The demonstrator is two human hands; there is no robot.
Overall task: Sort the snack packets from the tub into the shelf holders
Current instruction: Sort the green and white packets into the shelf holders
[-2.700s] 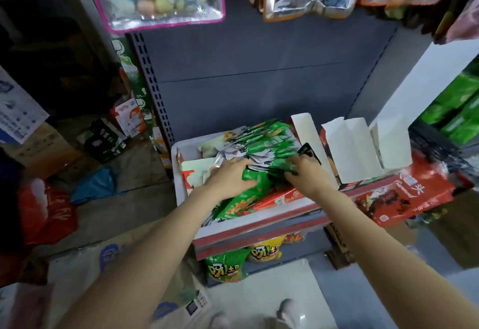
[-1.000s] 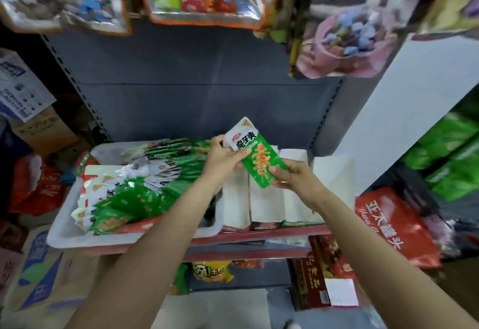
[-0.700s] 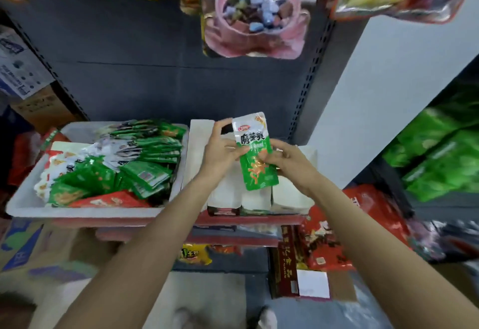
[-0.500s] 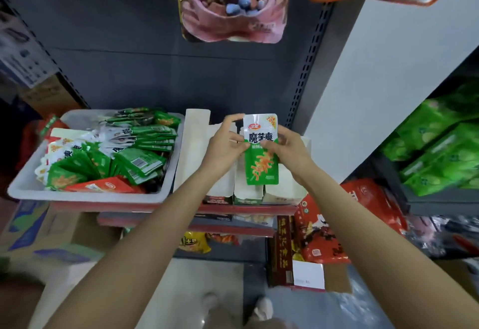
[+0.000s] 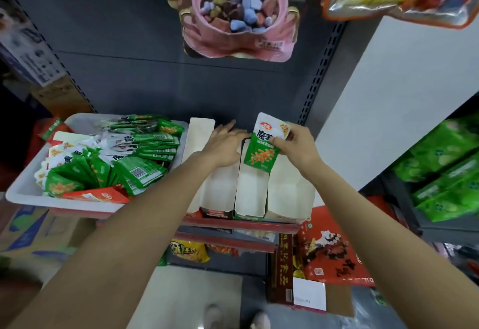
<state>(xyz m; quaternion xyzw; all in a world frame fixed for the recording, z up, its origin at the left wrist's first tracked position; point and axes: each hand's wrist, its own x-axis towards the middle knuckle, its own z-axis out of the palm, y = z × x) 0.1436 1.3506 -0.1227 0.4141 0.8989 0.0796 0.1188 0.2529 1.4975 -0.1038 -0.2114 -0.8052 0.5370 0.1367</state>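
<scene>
1 packet [image 5: 262, 147] in right hand [image 5: 295, 150]; 4 holders [image 5: 248, 191], 1 tub [image 5: 23, 191].

Tub [image 5: 23, 186] on the shelf [image 5: 241, 225], packets [image 5: 124, 157] piled inside it, holders [image 5: 248, 194] just right of the tub (standing side by side), both hands over the holders, one packet [image 5: 261, 152] above the holders, hanging bag [image 5: 241, 15] high behind the tub

A pink bag of sweets [image 5: 239, 15] hangs on the grey back panel [image 5: 124, 69]. Green bags [image 5: 445, 170] fill shelves at right; a red bag [image 5: 334, 253] and yellow packet [image 5: 189, 251] sit lower down.
</scene>
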